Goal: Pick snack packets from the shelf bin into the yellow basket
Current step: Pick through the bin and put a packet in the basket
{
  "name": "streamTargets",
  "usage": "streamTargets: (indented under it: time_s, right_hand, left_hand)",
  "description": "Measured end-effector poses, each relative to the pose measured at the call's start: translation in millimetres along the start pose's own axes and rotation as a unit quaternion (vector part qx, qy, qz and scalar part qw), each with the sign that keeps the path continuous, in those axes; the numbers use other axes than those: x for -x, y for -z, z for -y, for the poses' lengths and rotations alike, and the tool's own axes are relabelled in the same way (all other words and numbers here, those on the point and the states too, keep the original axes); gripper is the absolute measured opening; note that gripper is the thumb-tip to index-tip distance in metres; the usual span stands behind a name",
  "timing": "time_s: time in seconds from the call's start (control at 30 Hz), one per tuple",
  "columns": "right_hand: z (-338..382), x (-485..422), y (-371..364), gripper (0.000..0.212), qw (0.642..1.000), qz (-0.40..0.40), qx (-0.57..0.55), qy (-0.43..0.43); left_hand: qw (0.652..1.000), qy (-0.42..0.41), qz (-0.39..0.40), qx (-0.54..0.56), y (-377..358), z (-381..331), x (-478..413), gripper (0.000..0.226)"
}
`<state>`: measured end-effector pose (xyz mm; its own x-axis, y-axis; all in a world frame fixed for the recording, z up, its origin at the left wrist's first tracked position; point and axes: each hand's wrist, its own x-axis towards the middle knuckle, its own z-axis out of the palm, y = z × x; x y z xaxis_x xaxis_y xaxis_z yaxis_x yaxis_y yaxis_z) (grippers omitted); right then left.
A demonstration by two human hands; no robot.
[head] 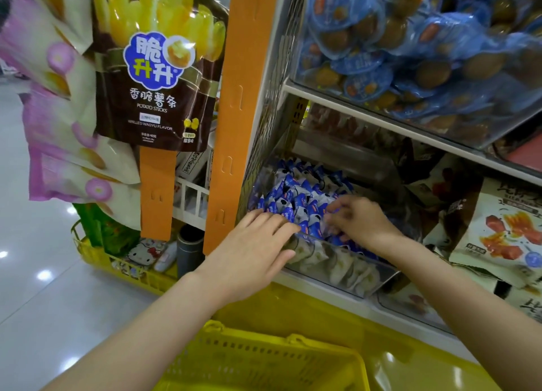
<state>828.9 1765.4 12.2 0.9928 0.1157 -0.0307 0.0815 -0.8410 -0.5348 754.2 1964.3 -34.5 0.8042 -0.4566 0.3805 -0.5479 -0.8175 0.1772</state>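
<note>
A clear plastic shelf bin (346, 269) holds several small blue-and-white snack packets (296, 191). My left hand (252, 252) lies flat over the bin's front left corner, fingers straight and reaching among the packets, thumb against the clear front wall. My right hand (360, 217) is inside the bin with fingers curled down into the pile, pinching blue packets. The yellow basket (264, 358) sits below my arms at the bottom of the view, and the part I can see looks empty.
An orange shelf post (231, 111) stands left of the bin, with hanging potato stick bags (155, 67) beside it. Above is a bin of blue-wrapped eggs (410, 47). Brown and white snack bags (504, 232) lie to the right. Another yellow basket (117, 258) of goods sits on the floor at left.
</note>
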Motion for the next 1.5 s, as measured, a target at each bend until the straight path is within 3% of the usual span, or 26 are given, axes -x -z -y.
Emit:
streamTargets:
  time_s: [0.07,0.17,0.3,0.37,0.47,0.53,0.63,0.7,0.83,0.93,1.27,1.33,1.37,1.5]
  right_hand:
    - [-5.8,-2.1,10.0,0.007,0.997,-0.048,0.064,0.011]
    - [-14.7,-5.4,12.3,0.017,0.985,0.033,0.168,-0.038]
    - [-17.8,-8.7,2.3,0.030,0.980,0.070,0.179,-0.053]
    - [-16.3,-8.8,-0.4,0.017,0.983,0.058,0.170,-0.042]
    - [-8.9,-2.2,3.0,0.010,0.989,0.011,0.141,-0.043]
    - [-0.4,9.5,9.9,0.004,0.990,-0.062,0.122,-0.025]
    - [14.6,38.1,20.4,0.006,0.974,-0.200,0.039,0.099]
    - [25.9,60.1,22.0,0.011,0.957,-0.220,-0.057,0.180]
    - [34.9,91.9,0.2,0.011,0.959,-0.107,-0.209,0.160]
    - [27.1,106.6,-24.6,0.003,0.946,-0.029,-0.308,0.098]
    - [-5.6,127.2,-85.8,0.011,0.916,0.072,-0.394,-0.023]
    - [-7.7,128.4,-91.8,0.013,0.916,0.078,-0.393,-0.026]
    - [-8.3,129.1,-94.5,0.015,0.917,0.081,-0.390,-0.023]
    - [-9.6,132.9,-98.3,0.008,0.955,0.045,-0.292,0.036]
  left_hand:
    - [1.000,0.006,-0.007,-0.003,-0.7,-1.6,0.0,0.041]
    - [1.000,0.020,-0.014,-0.006,-1.9,-4.7,-0.8,0.041]
    - [0.999,0.034,-0.023,-0.006,-3.8,-9.0,-1.3,0.040]
    - [0.999,0.038,-0.031,0.000,-4.4,-9.4,0.1,0.039]
    - [0.997,0.052,-0.055,0.023,-2.5,-9.8,1.7,0.037]
    - [0.992,0.066,-0.090,0.061,1.4,-13.0,2.1,0.034]
    - [0.969,0.119,-0.133,0.173,9.3,-23.3,2.7,0.028]
    - [0.934,0.169,-0.150,0.277,13.9,-31.9,5.4,0.025]
    - [0.845,0.237,-0.122,0.463,17.4,-48.0,19.0,0.019]
    - [0.805,0.253,-0.088,0.529,11.9,-56.3,33.2,0.008]
    - [0.804,0.319,0.010,0.501,-26.5,-63.3,75.7,0.015]
    - [0.786,0.334,-0.008,0.520,-30.3,-63.9,74.9,0.007]
    - [0.772,0.350,-0.020,0.531,-31.2,-65.2,73.5,0.002]
    - [0.745,0.402,-0.044,0.530,-38.6,-67.3,70.2,0.020]
